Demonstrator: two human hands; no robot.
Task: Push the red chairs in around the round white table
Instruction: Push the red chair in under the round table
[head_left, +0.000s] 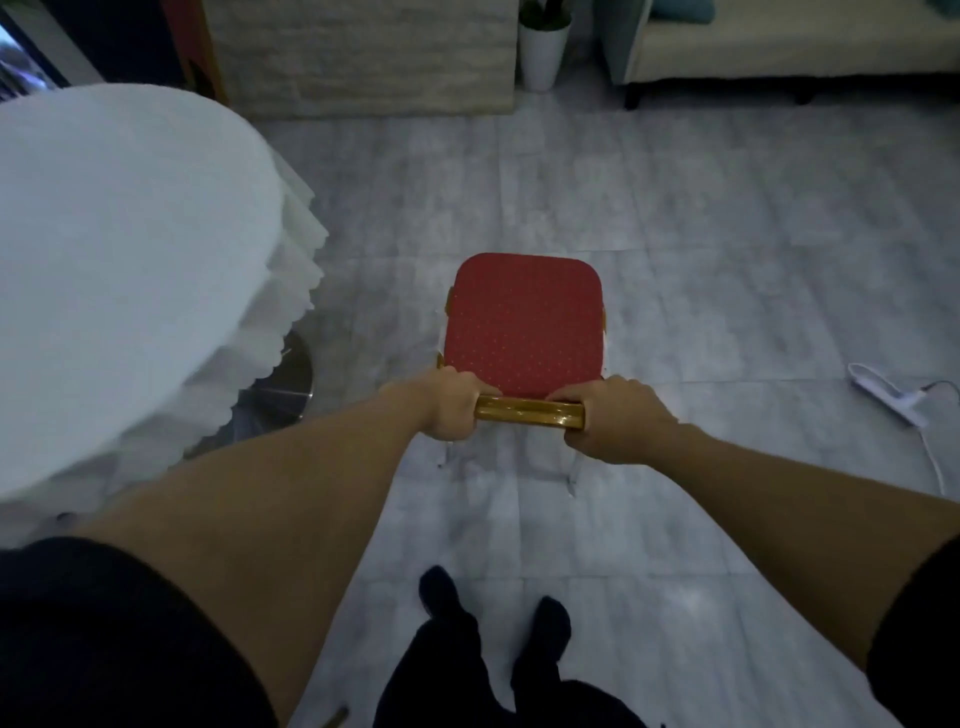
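Observation:
A red chair (524, 322) with a dotted red seat and a gold frame stands on the grey floor in front of me, seen from above and behind. My left hand (451, 408) grips the left end of its gold top rail. My right hand (613, 418) grips the right end of the same rail. The round white table (119, 249), covered with a scalloped white cloth, is to the left of the chair, with a gap of floor between them. The chair's seat faces away from me, not toward the table.
The table's metal base (280, 389) shows under the cloth. A white power strip with a cord (883, 400) lies on the floor at right. A white planter (543, 52), a stone-faced wall and a pale sofa (779, 47) stand at the back. My feet (493, 613) are below the chair.

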